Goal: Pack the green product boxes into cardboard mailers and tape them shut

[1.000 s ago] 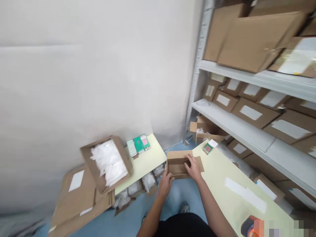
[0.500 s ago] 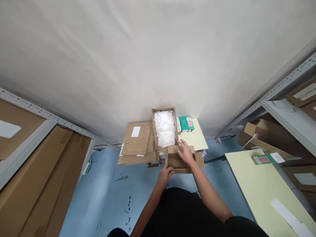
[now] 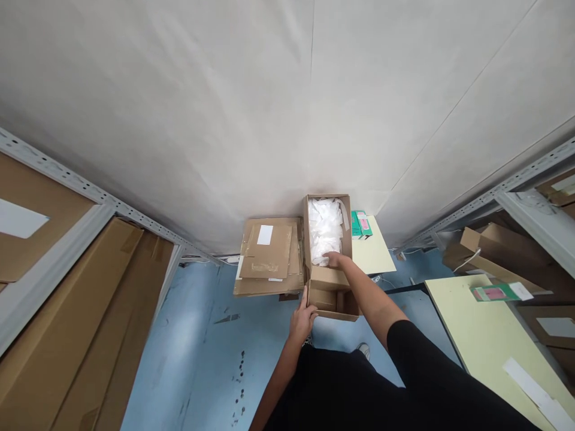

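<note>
Landmark: small open carton (image 3: 335, 296), brown cardboard, held out in front of the person above the blue floor (image 3: 197, 359).

1. Shelving (image 3: 58, 239), grey metal, well to the left of the small open carton; large flat brown cartons lean inside it.
2. Flattened cartons (image 3: 268, 257), a stack with one white label, just left of and behind the small open carton, against the white wall (image 3: 269, 108).
3. Left hand (image 3: 302, 316), at the small open carton's near left corner. Fingers curled over the left wall, thumb along the outside; it holds the carton up.
4. Small open carton: mouth upward, one flap folded across its far half, long axis running away from the person toward the wall. Its far end meets the near end of the large carton. Open floor lies to its left and below it; to its right a gap of floor separates it from the near desk (image 3: 485, 335).
5. Large carton (image 3: 327, 230), open, filled with white packets (image 3: 324, 230), directly behind the small open carton on the same line, far end at the wall.
6. Right hand (image 3: 335, 259), reaching across the small open carton, fingers bent down onto the nearest white packets at the large carton's near end. Whether they have closed on a packet cannot be told.
7. Green boxes (image 3: 360, 224), right of and behind the small open carton, on a pale far desk (image 3: 375, 254) beside the large carton.
8. Near desk, pale, well right; a green-and-pink box (image 3: 494, 293) lies on it.
</note>
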{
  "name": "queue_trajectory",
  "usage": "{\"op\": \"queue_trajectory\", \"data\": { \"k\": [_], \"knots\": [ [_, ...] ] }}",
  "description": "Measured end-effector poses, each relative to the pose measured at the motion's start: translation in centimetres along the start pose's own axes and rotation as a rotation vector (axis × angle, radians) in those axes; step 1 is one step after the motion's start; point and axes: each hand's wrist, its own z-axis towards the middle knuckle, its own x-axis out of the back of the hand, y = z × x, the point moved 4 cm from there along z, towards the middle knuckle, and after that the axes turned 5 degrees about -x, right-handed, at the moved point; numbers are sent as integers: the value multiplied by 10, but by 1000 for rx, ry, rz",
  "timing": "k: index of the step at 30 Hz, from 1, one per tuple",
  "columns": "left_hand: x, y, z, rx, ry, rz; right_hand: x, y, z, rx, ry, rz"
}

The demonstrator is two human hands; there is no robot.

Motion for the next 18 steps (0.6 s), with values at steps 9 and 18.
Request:
{"op": "queue_trajectory", "data": {
  "k": [9,18],
  "knots": [
    [3,4,5,10,-1,-30,13,-1,-11,-73,-123,-67],
    [12,24,9,-56,143,17,85,5,-92,67,281,106]
  ]
}}
